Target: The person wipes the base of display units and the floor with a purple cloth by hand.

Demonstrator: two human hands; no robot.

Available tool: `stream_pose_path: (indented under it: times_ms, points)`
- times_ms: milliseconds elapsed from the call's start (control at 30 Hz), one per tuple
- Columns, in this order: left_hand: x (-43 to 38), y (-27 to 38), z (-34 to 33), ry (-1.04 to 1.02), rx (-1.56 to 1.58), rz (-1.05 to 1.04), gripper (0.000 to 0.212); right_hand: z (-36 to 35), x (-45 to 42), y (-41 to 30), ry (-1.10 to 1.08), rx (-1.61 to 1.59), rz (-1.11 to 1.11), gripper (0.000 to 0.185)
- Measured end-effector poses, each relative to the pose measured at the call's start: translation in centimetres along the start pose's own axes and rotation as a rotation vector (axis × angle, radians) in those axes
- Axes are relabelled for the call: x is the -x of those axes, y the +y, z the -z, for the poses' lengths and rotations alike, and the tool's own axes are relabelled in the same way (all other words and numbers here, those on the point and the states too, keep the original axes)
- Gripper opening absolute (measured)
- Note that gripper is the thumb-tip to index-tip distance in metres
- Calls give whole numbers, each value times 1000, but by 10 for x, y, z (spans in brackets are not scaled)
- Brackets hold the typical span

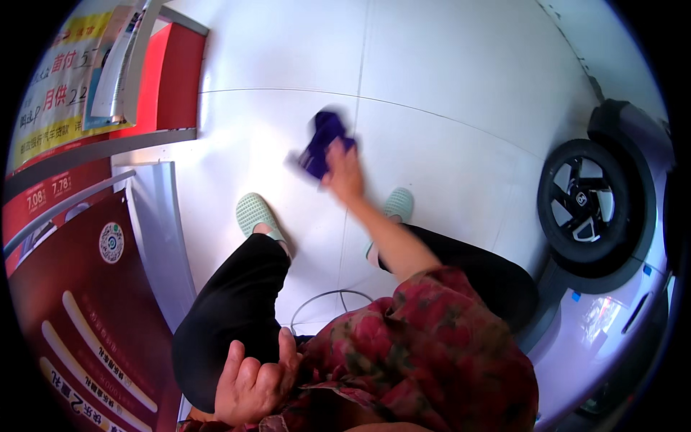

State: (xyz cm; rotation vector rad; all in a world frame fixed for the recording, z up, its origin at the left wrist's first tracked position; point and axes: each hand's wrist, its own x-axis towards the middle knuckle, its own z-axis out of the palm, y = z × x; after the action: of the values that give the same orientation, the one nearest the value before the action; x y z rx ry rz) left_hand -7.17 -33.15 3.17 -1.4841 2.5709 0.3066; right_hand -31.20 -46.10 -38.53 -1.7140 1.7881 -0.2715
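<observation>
My right hand (pixel 344 171) is stretched forward and grips a dark purple cloth (pixel 323 141). Motion blurs both the cloth and the fingers, and whether the cloth touches the floor cannot be told. Below them spreads a pale tiled floor (pixel 442 70) with thin joints. Close to my body, above my left thigh, my left hand (pixel 256 378) shows its back, middle fingers curled and the outer ones raised apart. Nothing shows in it, though its palm is hidden. My feet, in light green slip-on shoes (pixel 255 211), stand apart on either side of the cloth.
To the right stands a pale lilac car with a black-spoked wheel (pixel 583 200). A red display stand (pixel 178 75) with printed sheets rises at left, above a dark red printed board (pixel 70 291). Between my legs curves a thin grey cable or rod (pixel 318 296).
</observation>
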Motion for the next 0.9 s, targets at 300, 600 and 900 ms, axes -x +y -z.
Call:
stream_pose_path:
  times_ms: [300,600,900]
  points:
    - [-2,9,3,2,29,-41,43,19,37,43,30,216,267,76]
    - [-3,1,2,-179,38,54,48,138,4,237,604,-115,-1433,86]
    - [-5,0,-2,-138,-17,36,47,121,-194,135,418,211,-371,68]
